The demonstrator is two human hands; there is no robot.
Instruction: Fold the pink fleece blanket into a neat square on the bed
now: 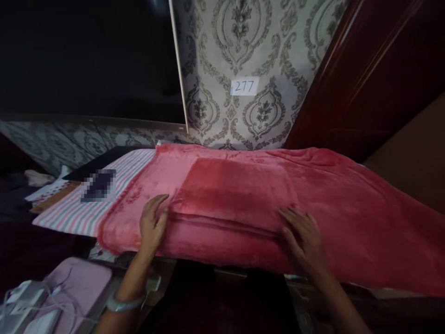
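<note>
A red plush blanket (351,222) is spread over a long raised surface. In its middle lies a flat, rectangular piece of red plush cloth (229,185), folded, with a crease along its near edge. I cannot tell whether it is separate from the blanket. My left hand (153,222) is at the piece's left edge, fingers apart and thumb out, over the blanket. At the near right corner, my right hand (304,232) rests with fingers spread, palm down. Neither hand grips anything.
Striped cloth (128,171) shows under the blanket's left end, with a blurred-out dark item (99,185) on it. A large black screen (86,60) stands behind. White cables and boxes (31,301) lie on a pink stool (81,283). Dark red wood (361,69) rises at the right.
</note>
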